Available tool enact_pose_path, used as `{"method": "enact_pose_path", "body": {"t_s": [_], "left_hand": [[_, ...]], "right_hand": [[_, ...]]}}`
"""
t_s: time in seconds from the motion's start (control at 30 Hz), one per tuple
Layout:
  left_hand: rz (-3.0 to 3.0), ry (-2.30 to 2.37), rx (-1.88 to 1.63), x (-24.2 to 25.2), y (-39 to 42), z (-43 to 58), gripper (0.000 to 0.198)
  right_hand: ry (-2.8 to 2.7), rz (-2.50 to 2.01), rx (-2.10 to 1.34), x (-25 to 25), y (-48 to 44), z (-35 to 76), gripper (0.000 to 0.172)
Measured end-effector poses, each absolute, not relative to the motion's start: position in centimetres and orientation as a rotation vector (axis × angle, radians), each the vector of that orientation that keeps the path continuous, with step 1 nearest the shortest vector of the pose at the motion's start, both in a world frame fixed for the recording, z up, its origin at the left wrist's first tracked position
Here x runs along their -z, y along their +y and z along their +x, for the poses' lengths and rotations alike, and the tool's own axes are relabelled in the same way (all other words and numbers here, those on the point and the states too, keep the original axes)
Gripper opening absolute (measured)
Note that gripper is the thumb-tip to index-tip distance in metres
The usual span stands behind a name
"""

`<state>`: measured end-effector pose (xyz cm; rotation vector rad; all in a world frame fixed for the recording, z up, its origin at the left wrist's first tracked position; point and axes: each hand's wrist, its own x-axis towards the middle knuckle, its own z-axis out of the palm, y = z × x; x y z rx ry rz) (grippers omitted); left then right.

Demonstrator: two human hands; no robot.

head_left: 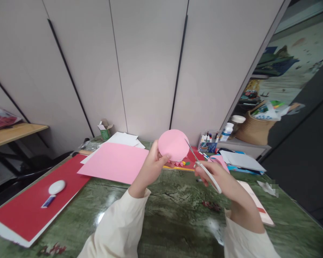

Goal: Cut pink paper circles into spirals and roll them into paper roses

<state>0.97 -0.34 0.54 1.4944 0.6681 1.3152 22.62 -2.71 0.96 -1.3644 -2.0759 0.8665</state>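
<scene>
A round piece of pink paper (173, 144) is pinched by its lower left edge in my left hand (156, 159), the thumb lying across its front. My right hand (214, 173) grips a pair of scissors (207, 173) with white handles. The metal blades point up and left, their tips at the right rim of the pink circle. Whether the blades are cutting into the paper is too small to tell. Both hands are raised above the green marbled table (174, 208). Behind the circle, small pink, yellow and green pieces (181, 163) lie on red paper.
A large pink sheet (115, 161) and white sheets (123, 138) lie to the left. Red paper (40, 199) there carries a white oval object (57, 187) and a small blue-and-white item (48, 201). A pen box (207, 145) and white bottle (226, 132) stand at the back right.
</scene>
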Motion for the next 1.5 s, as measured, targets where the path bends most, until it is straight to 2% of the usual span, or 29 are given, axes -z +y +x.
{"method": "enact_pose_path", "body": {"t_s": [1.13, 1.5], "left_hand": [[1.535, 0.631, -1.231, -0.9, -0.3, 0.0, 0.039], [1.596, 0.643, -1.167, -1.1, -0.7, 0.0, 0.043]], "right_hand": [[-2.025, -1.372, -1.034, -1.2, -3.1, 22.7, 0.038], [-2.086, -1.346, -0.901, -0.9, -2.8, 22.7, 0.037]]}}
